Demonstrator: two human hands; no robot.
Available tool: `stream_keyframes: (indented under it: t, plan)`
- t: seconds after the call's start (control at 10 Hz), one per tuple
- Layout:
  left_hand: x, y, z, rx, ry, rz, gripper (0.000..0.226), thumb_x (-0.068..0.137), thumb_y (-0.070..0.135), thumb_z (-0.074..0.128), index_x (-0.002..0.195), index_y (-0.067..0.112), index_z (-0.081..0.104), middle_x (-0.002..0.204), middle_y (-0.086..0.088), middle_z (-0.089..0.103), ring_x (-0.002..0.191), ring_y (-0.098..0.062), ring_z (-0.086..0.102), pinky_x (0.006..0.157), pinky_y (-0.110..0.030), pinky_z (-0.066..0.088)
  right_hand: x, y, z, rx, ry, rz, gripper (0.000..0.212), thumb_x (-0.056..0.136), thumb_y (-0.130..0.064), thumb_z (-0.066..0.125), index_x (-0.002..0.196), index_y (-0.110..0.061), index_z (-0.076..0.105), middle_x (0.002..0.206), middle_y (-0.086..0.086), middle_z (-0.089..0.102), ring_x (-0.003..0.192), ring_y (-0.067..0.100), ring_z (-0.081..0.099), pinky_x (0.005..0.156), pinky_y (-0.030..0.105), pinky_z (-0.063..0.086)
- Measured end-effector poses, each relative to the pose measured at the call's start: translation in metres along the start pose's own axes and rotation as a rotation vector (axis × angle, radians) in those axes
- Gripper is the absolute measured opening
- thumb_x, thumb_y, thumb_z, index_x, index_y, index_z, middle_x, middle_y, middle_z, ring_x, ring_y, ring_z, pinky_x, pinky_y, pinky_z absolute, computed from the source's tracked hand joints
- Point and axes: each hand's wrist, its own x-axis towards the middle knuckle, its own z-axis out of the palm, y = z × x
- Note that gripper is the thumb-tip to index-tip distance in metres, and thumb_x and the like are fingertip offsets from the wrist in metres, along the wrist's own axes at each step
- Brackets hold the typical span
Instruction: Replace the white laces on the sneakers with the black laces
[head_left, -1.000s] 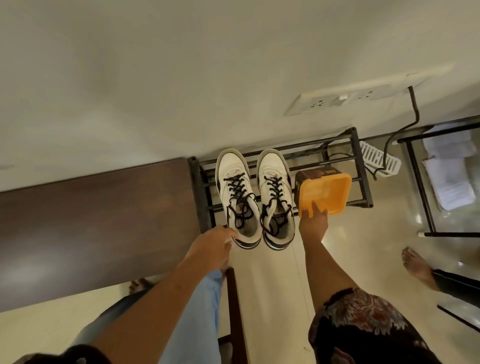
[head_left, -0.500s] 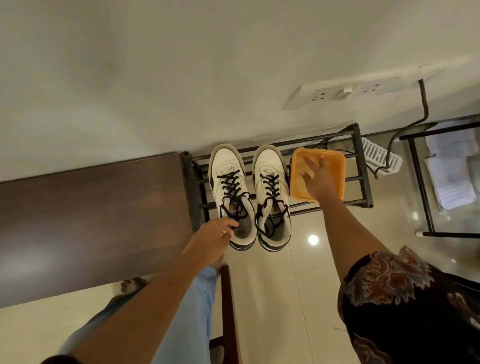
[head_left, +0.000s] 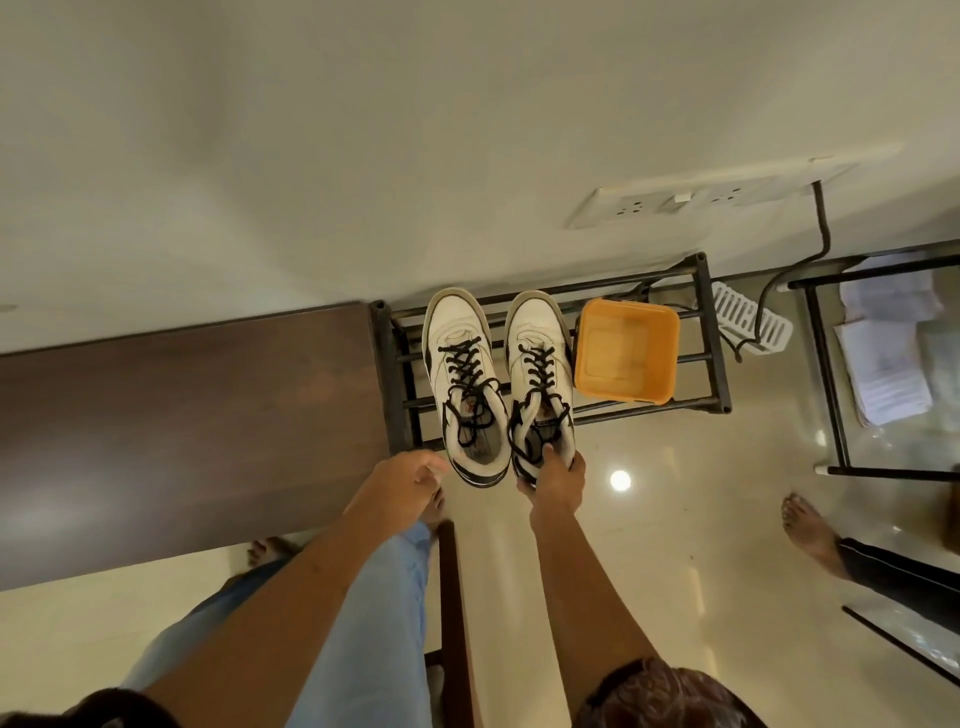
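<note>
Rack (head_left: 714, 332) bears sneakers (head_left: 462, 364); right hand (head_left: 556, 475) grips 1 heel.

Orange tub (head_left: 625, 352) sits on black rack (head_left: 712, 332).

This was a room in a home. A low metal shoe rack (head_left: 711, 332) stood on a glossy tiled floor (head_left: 675, 519) against a plain wall with a socket strip (head_left: 675, 200), and bare feet (head_left: 810, 535) showed nearby.
</note>
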Motion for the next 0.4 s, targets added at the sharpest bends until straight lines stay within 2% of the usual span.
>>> stream_keyframes:
  t: [0.1, 0.2, 0.3, 0.4]
  plan:
    - [-0.016, 0.001, -0.014, 0.053, 0.006, -0.029, 0.023, 0.098, 0.009, 0.053, 0.105, 0.029, 0.062, 0.105, 0.003, 0.058, 0.1, -0.015, 0.057, 0.096, -0.032, 0.046, -0.002, -0.004, 0.004, -0.051, 0.016, -0.04, 0.047, 0.096, -0.01, 0.053, 0.142, -0.021, 0.045, 0.124, 0.012, 0.054, 0.095, 0.03, 0.057, 0.082, 0.047, 0.058]
    - [-0.029, 0.001, -0.024, 0.096, 0.046, -0.023, 0.03, 0.096, 0.01, 0.056, 0.108, 0.036, 0.062, 0.111, 0.001, 0.06, 0.112, -0.026, 0.06, 0.097, -0.037, 0.048, -0.003, -0.003, 0.001, -0.158, -0.031, -0.222, 0.052, 0.096, -0.025, 0.057, 0.145, -0.03, 0.04, 0.123, 0.005, 0.055, 0.104, 0.03, 0.06, 0.087, 0.05, 0.056]
    - [-0.055, 0.006, -0.036, 0.324, 0.035, -0.031, 0.026, 0.099, 0.014, 0.052, 0.123, 0.013, 0.062, 0.123, -0.006, 0.062, 0.117, -0.026, 0.058, 0.101, -0.041, 0.046, 0.006, -0.008, -0.002, -0.333, -0.114, -0.248, 0.057, 0.093, -0.045, 0.056, 0.144, -0.03, 0.036, 0.127, 0.007, 0.055, 0.112, 0.034, 0.057, 0.092, 0.053, 0.053]
    - [-0.087, -0.021, -0.051, 0.339, 0.069, -0.042, 0.031, 0.098, 0.022, 0.051, 0.125, 0.013, 0.062, 0.125, -0.008, 0.064, 0.112, -0.024, 0.061, 0.098, -0.039, 0.048, -0.012, -0.016, -0.008, -0.41, -0.153, -0.195, 0.054, 0.097, -0.041, 0.052, 0.145, -0.024, 0.033, 0.122, 0.011, 0.049, 0.108, 0.033, 0.054, 0.091, 0.051, 0.053]
